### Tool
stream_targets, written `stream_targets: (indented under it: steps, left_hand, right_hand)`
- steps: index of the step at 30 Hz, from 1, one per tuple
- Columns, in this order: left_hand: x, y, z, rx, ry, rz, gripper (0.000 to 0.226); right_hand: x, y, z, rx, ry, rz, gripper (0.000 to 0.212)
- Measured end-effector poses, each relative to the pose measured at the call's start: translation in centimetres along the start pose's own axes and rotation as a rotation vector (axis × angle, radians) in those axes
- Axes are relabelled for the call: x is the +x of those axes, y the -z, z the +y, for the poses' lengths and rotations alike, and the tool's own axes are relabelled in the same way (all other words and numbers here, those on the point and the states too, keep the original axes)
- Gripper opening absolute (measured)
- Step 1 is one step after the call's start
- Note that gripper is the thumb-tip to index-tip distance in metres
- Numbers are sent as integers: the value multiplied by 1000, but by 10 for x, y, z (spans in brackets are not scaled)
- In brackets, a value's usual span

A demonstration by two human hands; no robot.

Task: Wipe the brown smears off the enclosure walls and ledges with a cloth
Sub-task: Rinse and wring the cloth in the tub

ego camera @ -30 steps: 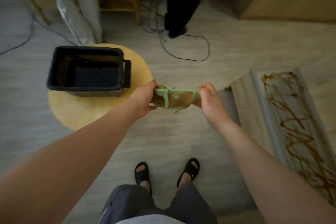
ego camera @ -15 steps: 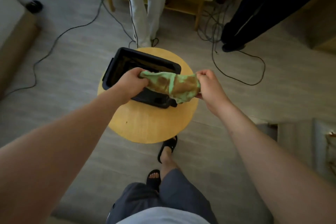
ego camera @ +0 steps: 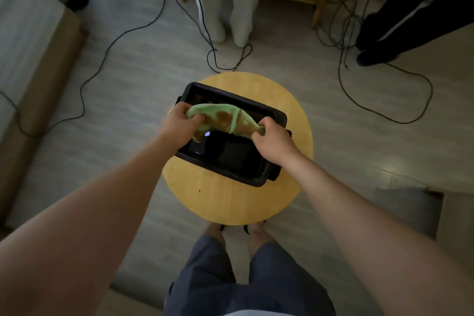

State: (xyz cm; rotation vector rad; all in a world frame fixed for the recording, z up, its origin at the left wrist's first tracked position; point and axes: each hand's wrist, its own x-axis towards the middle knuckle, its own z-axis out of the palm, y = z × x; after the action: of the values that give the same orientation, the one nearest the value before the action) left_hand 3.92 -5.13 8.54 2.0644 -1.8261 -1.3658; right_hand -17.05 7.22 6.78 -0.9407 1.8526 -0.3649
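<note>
1. The green cloth [ego camera: 225,119], held beside the round table a second ago, now hangs over the black tub [ego camera: 266,115].
2. Left hand [ego camera: 179,123] and right hand [ego camera: 273,142] have lowered over the tub's opening.

Round wooden stool [ego camera: 230,202] in the middle of a grey plank floor [ego camera: 128,115], with a black tub [ego camera: 225,174] sitting on top, turned a bit askew and reaching the stool's right edge. Black cables [ego camera: 400,122] snake all over the floor behind it. Two bystanders at the back: white trousers [ego camera: 241,7] near the middle, dark trousers [ego camera: 400,7] off to the right, both in front of a wooden bench frame [ego camera: 318,0]. Tan-based couch or bed [ego camera: 46,64] on the left, can't tell which. Wearer's dark shorts [ego camera: 256,277] at the bottom.
</note>
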Motion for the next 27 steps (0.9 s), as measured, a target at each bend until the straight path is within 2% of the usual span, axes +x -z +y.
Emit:
stream_targets:
  steps: [2,4,6,9,13,17,21,23,25,27]
  left_hand:
    - [16,-6,-10,45,51,-38,38]
    - [28,-13,-18,72,73,-83,50]
    - [42,-21,-24,140,31,-91,44]
    - [64,-35,-31,224,21,-156,24]
    - [93,-58,-57,171,190,-370,42]
    - [109,-74,-67,60,300,-404,49]
    - [119,-88,-75,-68,389,-394,46]
    - [123,-93,-78,-183,496,-400,43]
    - [127,-96,-79,-348,616,-426,41]
    - [126,-101,-79,-502,700,-485,38]
  right_hand:
    - [18,-14,0,-29,-24,-20,28]
    - [34,-29,0,-69,-51,-12,34]
    - [48,-43,-1,-83,-105,-3,48]
    - [69,-63,1,-86,-150,-28,49]
    - [94,-89,11,-75,-246,-115,59]
    - [118,-111,17,-14,-421,-30,63]
    - [136,-130,23,256,-555,156,80]
    - [143,-140,26,345,-549,176,74]
    - [147,-148,28,324,-518,93,50]
    - [141,-149,23,353,-445,17,38]
